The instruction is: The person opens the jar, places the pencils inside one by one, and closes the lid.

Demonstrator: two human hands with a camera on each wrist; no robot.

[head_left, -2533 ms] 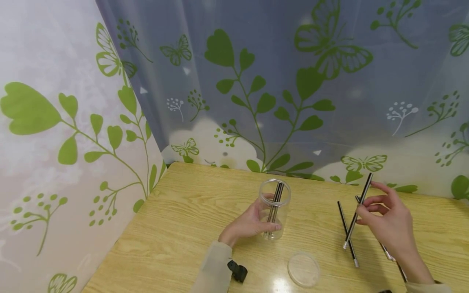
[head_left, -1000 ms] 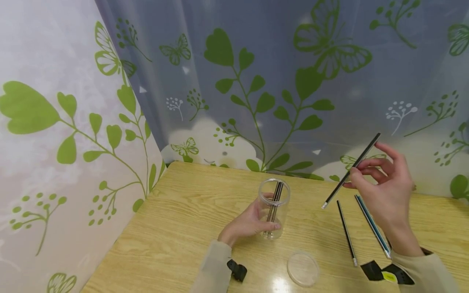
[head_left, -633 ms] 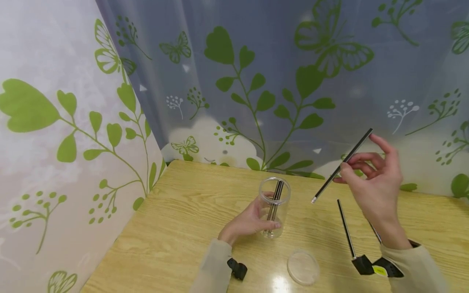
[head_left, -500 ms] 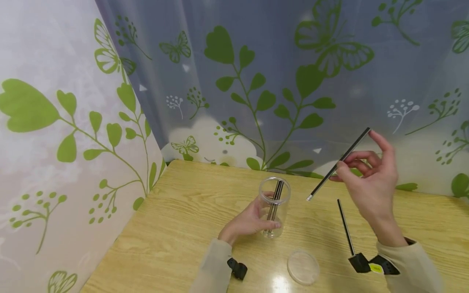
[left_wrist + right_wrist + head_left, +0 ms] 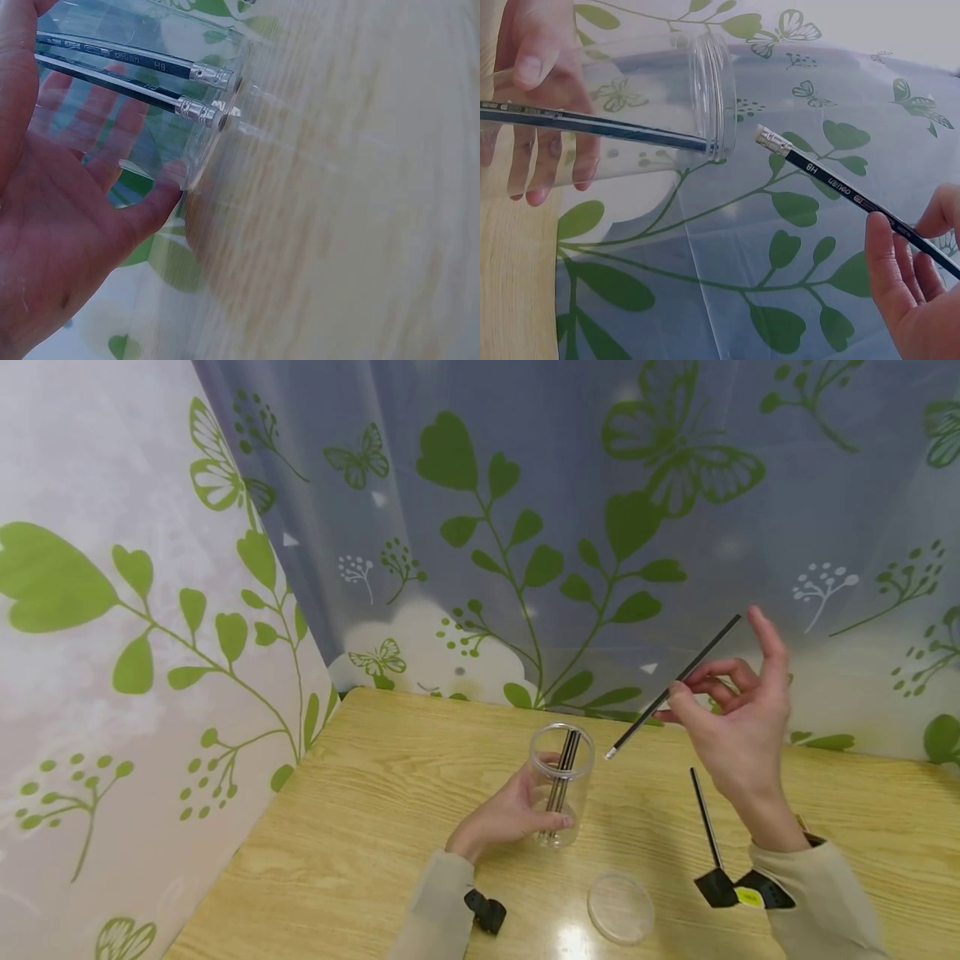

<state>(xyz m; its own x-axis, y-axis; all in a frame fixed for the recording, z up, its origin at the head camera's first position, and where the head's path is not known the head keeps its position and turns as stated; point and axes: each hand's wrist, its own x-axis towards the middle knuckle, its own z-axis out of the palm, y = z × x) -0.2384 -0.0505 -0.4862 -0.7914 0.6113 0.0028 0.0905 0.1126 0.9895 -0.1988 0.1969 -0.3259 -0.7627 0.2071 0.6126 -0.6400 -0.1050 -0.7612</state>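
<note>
Lying near the jar (image 5: 582, 797) are lid (image 5: 621, 909) and pencil (image 5: 706, 817).

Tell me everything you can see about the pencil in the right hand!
The pencil is slim, straight and dark, with pale printing that includes "HB". One end has a shiny, silvery metal band and a small whitish eraser. The right hand pinches it partway along, between thumb and fingers. It slants in the air above the table, eraser end lower, pointing toward the clear jar but not touching it. I can't tell whether its other end is sharpened.
</note>
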